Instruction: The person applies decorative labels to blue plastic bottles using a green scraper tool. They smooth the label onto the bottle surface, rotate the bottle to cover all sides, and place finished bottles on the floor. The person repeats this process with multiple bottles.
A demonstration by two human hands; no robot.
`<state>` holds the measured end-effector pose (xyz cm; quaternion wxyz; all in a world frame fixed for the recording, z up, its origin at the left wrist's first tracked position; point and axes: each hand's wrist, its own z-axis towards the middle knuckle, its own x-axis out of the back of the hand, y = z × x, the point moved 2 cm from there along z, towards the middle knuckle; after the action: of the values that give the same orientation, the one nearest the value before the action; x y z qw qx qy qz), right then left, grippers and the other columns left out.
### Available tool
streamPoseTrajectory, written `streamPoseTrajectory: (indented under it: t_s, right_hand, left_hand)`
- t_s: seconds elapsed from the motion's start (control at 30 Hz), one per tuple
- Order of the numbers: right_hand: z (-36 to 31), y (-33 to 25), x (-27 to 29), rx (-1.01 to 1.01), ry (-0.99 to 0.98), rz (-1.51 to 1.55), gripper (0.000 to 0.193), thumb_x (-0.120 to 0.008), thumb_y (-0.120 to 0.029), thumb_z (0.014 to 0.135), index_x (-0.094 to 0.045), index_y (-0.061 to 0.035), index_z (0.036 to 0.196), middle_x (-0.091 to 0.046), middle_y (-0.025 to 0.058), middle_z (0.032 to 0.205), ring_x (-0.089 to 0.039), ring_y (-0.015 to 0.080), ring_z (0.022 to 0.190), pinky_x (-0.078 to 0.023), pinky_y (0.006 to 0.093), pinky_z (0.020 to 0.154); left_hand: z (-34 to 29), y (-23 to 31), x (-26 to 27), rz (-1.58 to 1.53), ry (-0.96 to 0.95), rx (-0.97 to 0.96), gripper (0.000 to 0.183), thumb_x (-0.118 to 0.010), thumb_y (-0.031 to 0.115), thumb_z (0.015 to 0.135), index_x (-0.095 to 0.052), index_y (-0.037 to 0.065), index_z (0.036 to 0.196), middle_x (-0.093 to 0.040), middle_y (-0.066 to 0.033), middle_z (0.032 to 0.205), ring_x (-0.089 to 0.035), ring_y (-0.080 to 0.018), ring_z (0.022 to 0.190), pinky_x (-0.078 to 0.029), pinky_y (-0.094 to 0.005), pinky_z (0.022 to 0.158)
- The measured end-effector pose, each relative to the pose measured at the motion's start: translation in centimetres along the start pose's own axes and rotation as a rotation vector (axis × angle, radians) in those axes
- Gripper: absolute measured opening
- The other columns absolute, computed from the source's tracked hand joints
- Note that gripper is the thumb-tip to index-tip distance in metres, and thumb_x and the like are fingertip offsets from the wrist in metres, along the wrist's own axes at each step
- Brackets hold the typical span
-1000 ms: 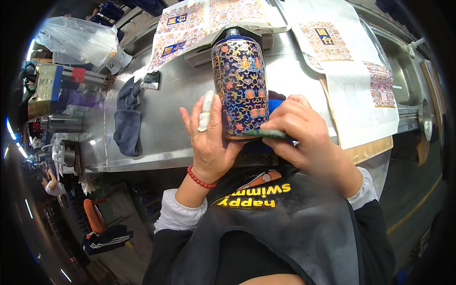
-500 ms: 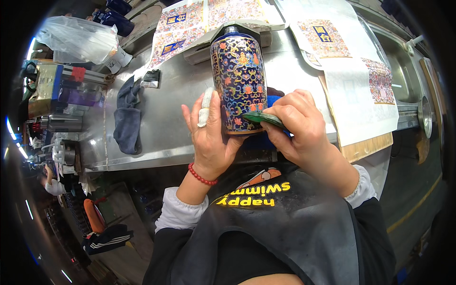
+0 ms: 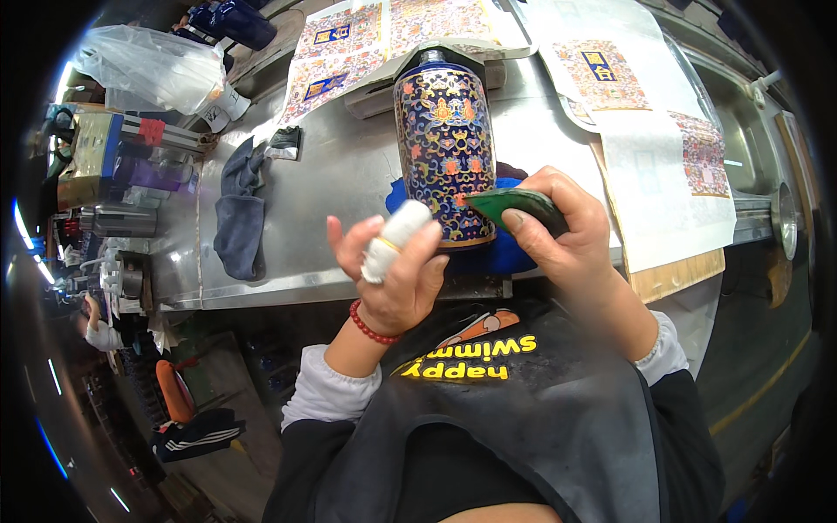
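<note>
A dark blue bottle (image 3: 445,144) covered in colourful floral patterning lies in front of me, its neck pointing away. Under its near end is a blue cloth (image 3: 510,253). Pinched between the thumb and fingers of my right hand (image 3: 571,231) is a flat green scraper (image 3: 516,207), its tip at the bottle's lower right side. My left hand (image 3: 392,292) hovers just left of the bottle's base, apart from it, with fingers spread and holding nothing. One of its fingers wears a white wrapping (image 3: 397,240) with a yellow band. A red bead bracelet circles that wrist.
Printed floral sheets (image 3: 336,83) lie at the back left of the metal table (image 3: 327,196). More sheets rest on a wooden board (image 3: 680,275) at right, beside a sink (image 3: 741,122). A grey cloth (image 3: 240,227), a small black packet (image 3: 284,142) and a plastic bag (image 3: 148,65) sit left.
My left hand has come off the bottle's side and dropped toward me. My right hand has drawn slightly right, its scraper tilted so more of its green face shows.
</note>
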<state>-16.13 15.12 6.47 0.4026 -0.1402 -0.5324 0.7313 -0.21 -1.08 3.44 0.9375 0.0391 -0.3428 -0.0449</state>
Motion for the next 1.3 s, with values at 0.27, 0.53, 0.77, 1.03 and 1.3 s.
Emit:
streamPoseTrajectory:
  t_s: [0.27,0.53,0.77,1.03,1.3]
  right_hand:
    - [0.0,0.8,-0.1,-0.023,0.022,-0.027,0.012,-0.072,-0.006,0.086,-0.067,0.0,0.096,-0.064,0.0101,0.082,-0.062,0.0193,0.07,-0.049,0.0306,0.064]
    - [0.0,0.4,0.1,-0.039,0.005,-0.048,0.012,-0.071,-0.007,0.088,-0.066,0.0008,0.096,-0.063,0.0105,0.081,-0.062,0.0189,0.071,-0.049,0.0304,0.065]
    - [0.1,0.3,0.3,-0.089,0.001,-0.01,0.012,-0.071,-0.007,0.087,-0.067,0.0006,0.096,-0.064,0.0098,0.082,-0.062,0.0175,0.071,-0.048,0.03,0.065]
    - [-0.2,0.4,1.5,-0.178,0.037,-0.009,0.013,-0.071,-0.007,0.086,-0.069,0.0009,0.096,-0.064,0.0082,0.079,-0.062,0.0155,0.07,-0.048,0.0287,0.064]
    - [0.1,0.6,1.3,-0.164,0.043,0.005,0.015,-0.072,-0.009,0.087,-0.068,0.0011,0.097,-0.065,0.0084,0.08,-0.061,0.015,0.07,-0.048,0.0285,0.064]
  left_hand:
    - [1.9,0.0,1.0,0.03,-0.06,-0.229,0.031,-0.075,0.018,0.081,-0.076,0.026,0.111,-0.063,0.0127,0.102,-0.053,-0.0122,0.099,-0.022,-0.0527,0.12]
    - [2.1,-0.1,1.2,-0.036,-0.029,-0.166,0.033,-0.077,0.012,0.076,-0.078,0.022,0.108,-0.066,0.0087,0.096,-0.056,-0.0137,0.096,-0.023,-0.0491,0.123]
    - [2.3,0.1,0.3,-0.001,-0.125,-0.212,0.035,-0.072,0.015,0.081,-0.077,0.023,0.115,-0.067,0.0107,0.104,-0.056,-0.0136,0.103,-0.02,-0.0498,0.123]
    - [2.6,-0.9,0.8,-0.094,-0.203,-0.07,0.035,-0.067,0.033,0.092,-0.072,0.022,0.126,-0.069,0.0043,0.12,-0.051,-0.0227,0.118,-0.011,-0.0569,0.123]
    - [2.9,0.3,-0.5,-0.013,-0.177,-0.242,0.037,-0.07,0.034,0.088,-0.072,0.027,0.125,-0.066,0.0133,0.119,-0.051,-0.0173,0.109,-0.015,-0.0566,0.122]
